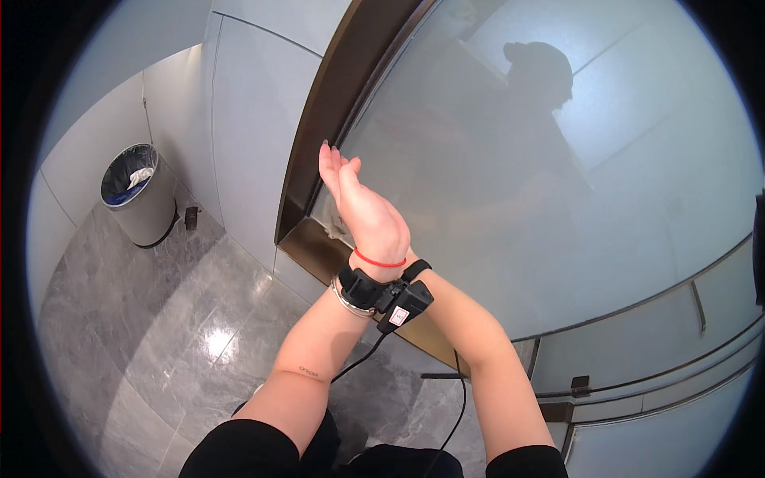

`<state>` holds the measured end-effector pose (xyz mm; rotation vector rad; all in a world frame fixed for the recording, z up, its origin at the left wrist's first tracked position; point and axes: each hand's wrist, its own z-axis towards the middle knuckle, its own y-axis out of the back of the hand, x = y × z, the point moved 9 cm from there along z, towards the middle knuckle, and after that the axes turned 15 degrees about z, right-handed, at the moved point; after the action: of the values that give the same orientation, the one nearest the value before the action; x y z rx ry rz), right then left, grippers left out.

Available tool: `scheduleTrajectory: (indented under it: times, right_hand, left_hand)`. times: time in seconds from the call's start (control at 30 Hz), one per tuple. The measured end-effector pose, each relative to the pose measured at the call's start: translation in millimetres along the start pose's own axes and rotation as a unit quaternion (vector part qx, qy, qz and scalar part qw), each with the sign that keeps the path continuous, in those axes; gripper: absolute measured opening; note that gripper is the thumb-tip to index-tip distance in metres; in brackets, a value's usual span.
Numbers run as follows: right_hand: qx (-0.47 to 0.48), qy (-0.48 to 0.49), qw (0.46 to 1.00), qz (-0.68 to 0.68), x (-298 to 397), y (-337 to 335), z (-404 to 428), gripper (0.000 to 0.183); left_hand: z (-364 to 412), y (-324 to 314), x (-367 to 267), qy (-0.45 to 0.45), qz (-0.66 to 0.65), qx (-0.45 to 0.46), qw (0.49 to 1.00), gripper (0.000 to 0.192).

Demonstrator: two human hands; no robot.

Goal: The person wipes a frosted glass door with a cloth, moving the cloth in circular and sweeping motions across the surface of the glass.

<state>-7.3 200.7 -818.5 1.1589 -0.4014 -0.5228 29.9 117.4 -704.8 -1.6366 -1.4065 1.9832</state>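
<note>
My left hand (372,210) is raised in the middle of the view, fingers extended and its thumb apart from them. Nothing held shows in it, though the palm side is hidden. Around that wrist are a red cord bracelet (380,263), a silver bangle (352,307) and a black strap with a black cabled device (406,306). My right forearm crosses behind, with a black band (417,270) at its wrist. The right hand (411,257) is almost wholly hidden behind the left. Beyond both hands lies a large glossy panel (478,239) showing a dark silhouette in a cap.
A dark bronze frame (326,113) borders the panel. At left, a grey bin (143,218) with a black liner holds white and blue stuff. A small dark object (191,218) lies beside it on the grey marbled floor (197,334). Pale wall panels (257,119) stand behind.
</note>
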Motion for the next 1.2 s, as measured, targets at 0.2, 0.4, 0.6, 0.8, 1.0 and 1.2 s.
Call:
scheduleTrajectory:
  times: [0.2, 0.4, 0.6, 0.8, 1.0, 1.2]
  right_hand:
    - [0.185, -0.008, 0.971, -0.149, -8, -7, -74, 0.042]
    - [0.213, -0.009, 0.959, -0.186, 18, 55, -130, 0.046]
    - [0.276, -0.086, 0.937, -0.196, 9, 94, -198, 0.049]
    - [0.33, -0.1, 0.912, -0.22, 8, 150, -248, 0.044]
    - [0.348, -0.088, 0.905, -0.228, 6, 165, -262, 0.04]
    - [0.297, -0.014, 0.933, -0.204, 15, 115, -194, 0.038]
  left_hand:
    - [1, -2, 8, 0.019, -0.007, 0.015, 1.0, 0.064]
    - [3, -7, 22, 0.044, 0.001, 0.04, 0.998, 0.067]
    - [-10, -17, 38, 0.112, 0.04, 0.074, 0.99, 0.065]
    - [-11, -19, 48, 0.128, 0.046, 0.089, 0.987, 0.07]
    - [-15, -18, 53, 0.139, 0.06, 0.096, 0.984, 0.068]
    - [-12, -18, 54, 0.114, 0.055, 0.099, 0.987, 0.066]
